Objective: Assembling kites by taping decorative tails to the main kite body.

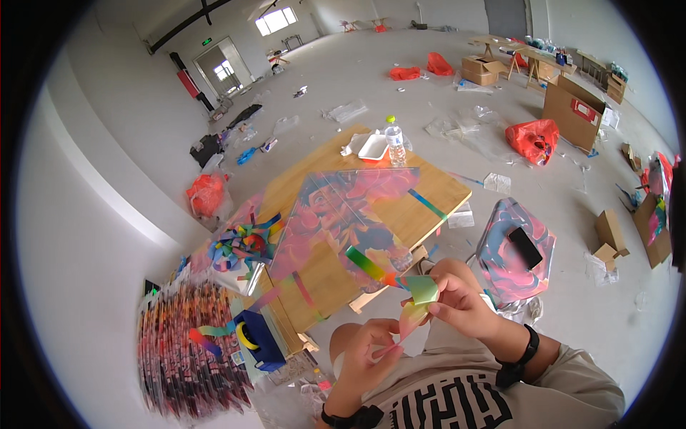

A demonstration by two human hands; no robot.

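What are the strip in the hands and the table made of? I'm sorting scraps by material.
Strip: thin glossy plastic film or coated fabric, judging by its sheen and soft folds between the left hand and right hand. Table: light wood, probably bamboo, showing fine parallel grain and a matte finish.

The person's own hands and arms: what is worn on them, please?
Both hands are bare, with no gloves or rings visible. The left hand has a black band, like a watch, on its wrist. The right hand has a similar black wristband. The forearms are uncovered; a beige short sleeve shows on the right arm, part of a beige shirt with a black pattern.
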